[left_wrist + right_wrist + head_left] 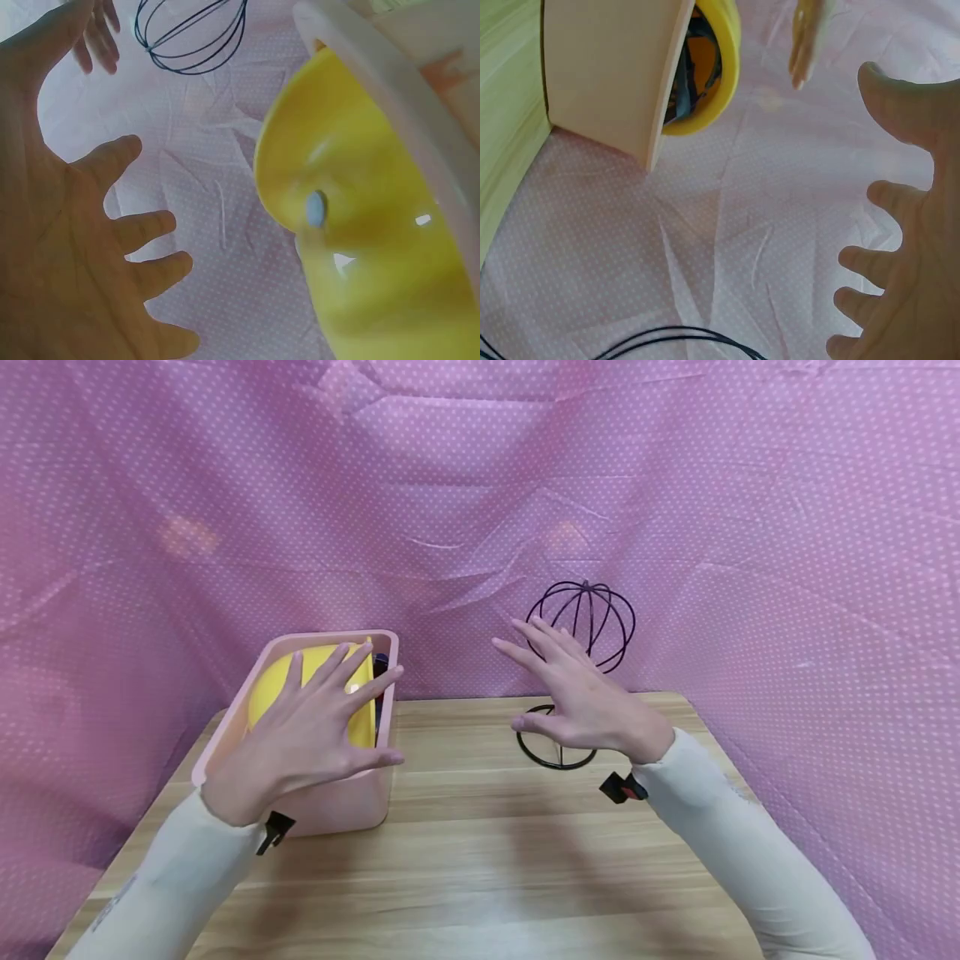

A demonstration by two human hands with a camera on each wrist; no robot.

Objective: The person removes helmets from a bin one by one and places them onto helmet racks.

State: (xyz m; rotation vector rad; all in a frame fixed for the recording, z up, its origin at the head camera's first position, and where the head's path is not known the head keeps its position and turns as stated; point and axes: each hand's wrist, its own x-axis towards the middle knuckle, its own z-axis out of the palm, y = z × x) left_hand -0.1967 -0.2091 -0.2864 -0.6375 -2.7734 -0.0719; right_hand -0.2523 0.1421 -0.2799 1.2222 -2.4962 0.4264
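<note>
Left hand [307, 735]: fingers straight, fanned wide, thumb out toward the centre. Yellow helmet [268, 689] sits tilted in a pink bin [337, 810] at the far left of the wooden table [465, 868]; from the head view the left fingers lie across it and hide its middle. Left wrist view settles the gap: helmet off to one side of the fingertips, a strip of dotted pink curtain [465, 527] showing between, so apart. A pale oval stud [316, 208] on the shell. Helmet's open side faces right; dark straps [681, 97] inside it, seen from the right wrist. Right hand [585, 697]: fingers likewise extended and spread, well clear of the helmet. Nearest to it, a black wire stand [589, 622], upright at the far right, caged dome over a ring base; the hand covers its middle from above. In the right wrist view the wire arcs low at the frame edge, apart from those fingers. Both sleeves pale, a small black device at each wrist.
</note>
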